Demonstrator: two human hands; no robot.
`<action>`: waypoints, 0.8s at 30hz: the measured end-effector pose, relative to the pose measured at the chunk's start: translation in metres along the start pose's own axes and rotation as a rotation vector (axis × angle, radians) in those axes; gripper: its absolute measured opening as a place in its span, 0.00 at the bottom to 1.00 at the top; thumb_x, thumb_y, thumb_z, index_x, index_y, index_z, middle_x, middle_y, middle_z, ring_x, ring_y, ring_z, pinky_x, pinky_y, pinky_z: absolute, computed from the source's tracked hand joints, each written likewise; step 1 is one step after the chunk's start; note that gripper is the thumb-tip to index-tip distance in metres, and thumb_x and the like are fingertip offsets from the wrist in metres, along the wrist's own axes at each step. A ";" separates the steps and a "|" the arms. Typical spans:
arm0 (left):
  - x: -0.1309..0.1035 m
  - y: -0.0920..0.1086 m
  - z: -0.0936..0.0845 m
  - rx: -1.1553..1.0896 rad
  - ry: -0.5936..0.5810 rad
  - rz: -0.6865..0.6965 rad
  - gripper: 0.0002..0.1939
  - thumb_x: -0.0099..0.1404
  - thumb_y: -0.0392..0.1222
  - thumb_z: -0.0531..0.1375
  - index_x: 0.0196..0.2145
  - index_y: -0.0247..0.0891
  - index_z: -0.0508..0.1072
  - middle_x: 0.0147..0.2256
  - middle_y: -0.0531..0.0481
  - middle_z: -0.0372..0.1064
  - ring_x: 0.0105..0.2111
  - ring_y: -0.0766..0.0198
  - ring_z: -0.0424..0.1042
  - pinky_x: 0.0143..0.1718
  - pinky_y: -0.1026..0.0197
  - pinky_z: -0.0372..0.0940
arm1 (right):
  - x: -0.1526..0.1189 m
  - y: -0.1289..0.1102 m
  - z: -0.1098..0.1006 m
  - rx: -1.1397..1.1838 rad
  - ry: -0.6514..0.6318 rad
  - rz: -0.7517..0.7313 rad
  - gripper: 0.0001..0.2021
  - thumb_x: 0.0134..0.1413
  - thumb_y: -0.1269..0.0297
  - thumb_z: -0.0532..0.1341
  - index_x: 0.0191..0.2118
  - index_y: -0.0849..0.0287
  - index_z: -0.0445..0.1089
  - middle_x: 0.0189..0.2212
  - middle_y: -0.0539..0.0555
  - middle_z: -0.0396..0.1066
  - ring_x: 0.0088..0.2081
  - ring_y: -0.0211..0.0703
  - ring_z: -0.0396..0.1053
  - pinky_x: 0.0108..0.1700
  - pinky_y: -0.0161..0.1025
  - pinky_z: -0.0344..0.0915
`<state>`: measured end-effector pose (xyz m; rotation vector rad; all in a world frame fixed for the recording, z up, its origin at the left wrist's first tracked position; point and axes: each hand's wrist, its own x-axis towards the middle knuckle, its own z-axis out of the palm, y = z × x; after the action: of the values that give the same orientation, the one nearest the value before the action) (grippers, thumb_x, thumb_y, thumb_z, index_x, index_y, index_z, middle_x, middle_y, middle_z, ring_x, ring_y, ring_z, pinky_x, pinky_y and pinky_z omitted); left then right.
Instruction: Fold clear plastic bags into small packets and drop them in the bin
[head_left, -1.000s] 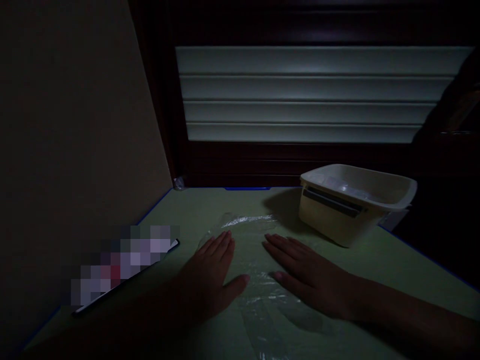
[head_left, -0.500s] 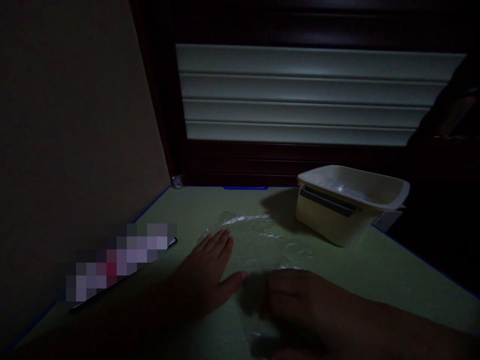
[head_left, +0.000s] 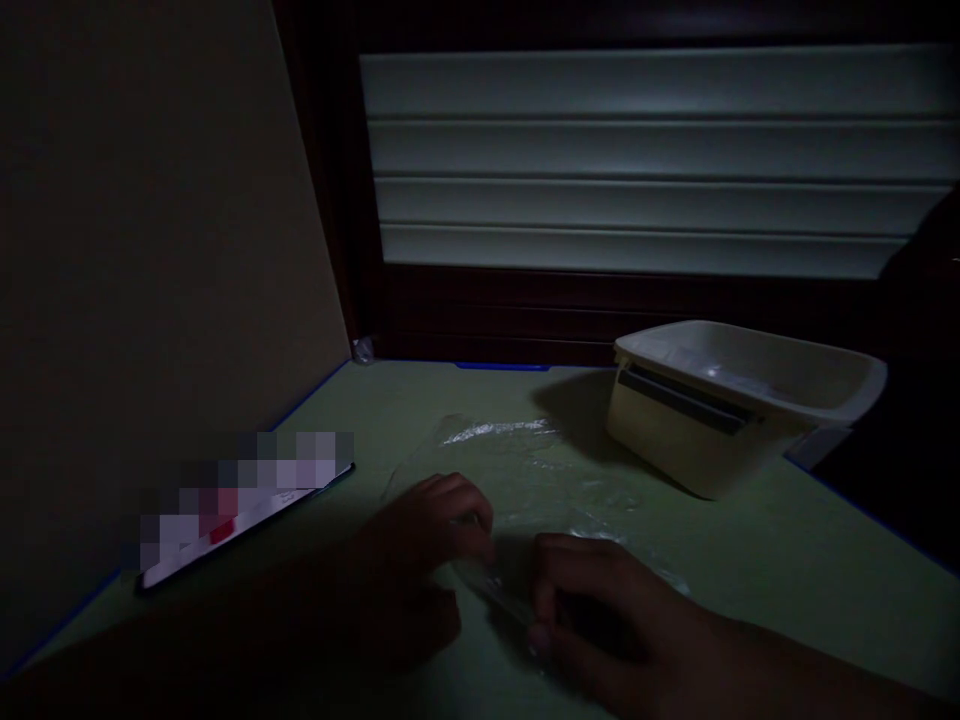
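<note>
We observe a clear, crinkled plastic film [head_left: 547,465] lying on the pale green surface [head_left: 405,390], its near part raised. Our right hand [head_left: 622,610] pinches the raised part; our left hand [head_left: 420,545] curls at its other end, though we cannot tell whether it grips. A dark-handled cream plastic tub [head_left: 667,450] stands at right, beyond the right hand.

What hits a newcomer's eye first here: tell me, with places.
Probably the pale slatted panel, brightest thing here, across the back. Next, the cream bin on the green surface's right side. Front and centre, the right hand pinches clear plastic, the left hand beside it.
</note>
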<state>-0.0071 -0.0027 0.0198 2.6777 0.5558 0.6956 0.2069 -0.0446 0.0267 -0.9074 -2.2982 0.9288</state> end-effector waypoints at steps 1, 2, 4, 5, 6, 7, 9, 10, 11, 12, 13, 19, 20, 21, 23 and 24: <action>0.001 0.002 0.000 0.014 -0.027 -0.004 0.08 0.56 0.41 0.51 0.35 0.38 0.64 0.36 0.47 0.62 0.37 0.59 0.62 0.39 0.56 0.59 | 0.000 0.001 0.000 0.031 0.005 0.012 0.05 0.51 0.70 0.54 0.26 0.58 0.59 0.24 0.48 0.61 0.25 0.34 0.59 0.26 0.30 0.57; 0.001 0.003 0.000 0.032 -0.047 -0.015 0.07 0.56 0.40 0.52 0.34 0.39 0.64 0.35 0.47 0.62 0.36 0.59 0.62 0.38 0.56 0.59 | 0.001 0.001 0.001 0.065 0.012 0.020 0.05 0.52 0.69 0.53 0.26 0.58 0.59 0.24 0.48 0.60 0.25 0.34 0.58 0.26 0.30 0.57; 0.003 0.004 0.002 0.064 -0.062 -0.016 0.05 0.55 0.38 0.54 0.33 0.38 0.64 0.34 0.49 0.62 0.35 0.61 0.62 0.37 0.58 0.58 | 0.002 0.002 0.003 0.133 0.021 0.037 0.05 0.52 0.69 0.53 0.26 0.58 0.58 0.24 0.48 0.59 0.24 0.33 0.57 0.25 0.31 0.56; 0.004 0.004 0.004 0.075 -0.063 -0.004 0.04 0.56 0.37 0.55 0.32 0.38 0.64 0.33 0.49 0.63 0.34 0.62 0.62 0.37 0.59 0.58 | 0.002 0.002 0.003 0.164 0.029 0.049 0.06 0.52 0.68 0.53 0.26 0.57 0.58 0.23 0.47 0.59 0.24 0.33 0.56 0.25 0.31 0.55; 0.005 0.003 0.005 0.085 -0.060 0.007 0.03 0.57 0.36 0.55 0.32 0.38 0.64 0.32 0.50 0.63 0.33 0.63 0.62 0.37 0.59 0.58 | 0.003 0.001 0.002 0.191 0.032 0.066 0.06 0.52 0.67 0.53 0.25 0.57 0.57 0.23 0.47 0.58 0.23 0.34 0.55 0.24 0.31 0.55; 0.005 0.003 0.006 0.094 -0.055 0.020 0.01 0.58 0.35 0.54 0.30 0.38 0.64 0.31 0.50 0.64 0.33 0.63 0.62 0.36 0.60 0.58 | 0.003 0.001 0.001 0.210 0.037 0.080 0.07 0.53 0.65 0.53 0.25 0.57 0.57 0.22 0.46 0.57 0.23 0.34 0.55 0.24 0.31 0.54; 0.006 0.001 0.008 0.108 -0.032 0.034 0.03 0.59 0.33 0.53 0.28 0.37 0.64 0.29 0.51 0.64 0.31 0.64 0.62 0.34 0.61 0.58 | 0.002 0.001 -0.004 0.219 0.043 0.093 0.08 0.56 0.62 0.50 0.27 0.57 0.58 0.22 0.47 0.57 0.24 0.35 0.56 0.26 0.32 0.56; 0.006 0.000 0.008 0.108 -0.017 0.036 0.05 0.59 0.33 0.52 0.27 0.37 0.64 0.28 0.51 0.64 0.31 0.65 0.62 0.34 0.61 0.57 | 0.001 0.001 -0.007 0.213 0.044 0.087 0.08 0.56 0.62 0.49 0.28 0.57 0.58 0.23 0.47 0.58 0.26 0.36 0.57 0.28 0.33 0.57; 0.006 -0.001 0.009 0.101 -0.002 0.039 0.05 0.59 0.32 0.52 0.26 0.36 0.64 0.27 0.51 0.64 0.30 0.65 0.62 0.33 0.61 0.58 | 0.000 0.002 -0.010 0.199 0.040 0.078 0.06 0.55 0.63 0.48 0.30 0.56 0.59 0.26 0.49 0.59 0.28 0.37 0.59 0.30 0.34 0.59; 0.006 -0.002 0.009 0.090 0.013 0.042 0.05 0.59 0.33 0.53 0.25 0.36 0.64 0.27 0.51 0.65 0.30 0.65 0.62 0.33 0.61 0.58 | -0.001 0.002 -0.013 0.175 0.032 0.068 0.04 0.53 0.66 0.49 0.33 0.56 0.60 0.29 0.50 0.61 0.31 0.39 0.60 0.33 0.35 0.60; 0.005 -0.002 0.009 0.079 0.023 0.042 0.06 0.59 0.33 0.53 0.25 0.36 0.64 0.26 0.51 0.65 0.30 0.65 0.63 0.33 0.61 0.58 | -0.002 0.002 -0.015 0.139 0.016 0.064 0.06 0.50 0.68 0.50 0.36 0.56 0.60 0.32 0.52 0.62 0.34 0.40 0.61 0.35 0.37 0.61; 0.004 -0.002 0.010 0.074 0.060 0.050 0.09 0.61 0.35 0.53 0.23 0.36 0.66 0.26 0.50 0.68 0.30 0.65 0.67 0.35 0.61 0.59 | -0.003 0.000 -0.008 -0.059 -0.022 0.017 0.12 0.46 0.70 0.59 0.39 0.58 0.61 0.35 0.53 0.65 0.37 0.41 0.63 0.39 0.37 0.61; 0.004 -0.002 0.010 0.065 0.057 0.072 0.09 0.62 0.36 0.53 0.24 0.37 0.66 0.27 0.50 0.69 0.30 0.66 0.67 0.36 0.60 0.60 | -0.003 0.001 -0.005 -0.061 -0.005 0.019 0.09 0.48 0.67 0.59 0.38 0.58 0.62 0.34 0.52 0.65 0.35 0.40 0.63 0.38 0.36 0.61; 0.004 -0.001 0.010 0.054 0.050 0.093 0.08 0.62 0.37 0.54 0.25 0.37 0.67 0.28 0.50 0.69 0.30 0.66 0.68 0.36 0.60 0.60 | -0.002 0.002 -0.003 -0.053 0.012 0.030 0.05 0.51 0.65 0.58 0.36 0.58 0.63 0.31 0.51 0.65 0.33 0.39 0.63 0.36 0.35 0.61; 0.004 -0.001 0.010 0.032 0.040 0.119 0.06 0.62 0.37 0.55 0.27 0.37 0.68 0.29 0.50 0.71 0.32 0.65 0.69 0.38 0.60 0.61 | 0.001 0.005 0.000 -0.015 0.049 0.060 0.06 0.56 0.64 0.54 0.31 0.58 0.63 0.26 0.49 0.64 0.28 0.36 0.62 0.31 0.32 0.59; 0.004 -0.001 0.010 0.023 0.041 0.126 0.06 0.62 0.38 0.55 0.28 0.37 0.68 0.30 0.50 0.71 0.33 0.65 0.69 0.39 0.59 0.61 | 0.002 0.008 0.001 0.010 0.059 0.078 0.08 0.57 0.64 0.53 0.29 0.59 0.63 0.24 0.48 0.64 0.26 0.34 0.61 0.29 0.31 0.58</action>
<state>0.0014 -0.0024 0.0128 2.7437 0.4105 0.7842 0.2083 -0.0392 0.0210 -1.0132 -2.2206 0.9335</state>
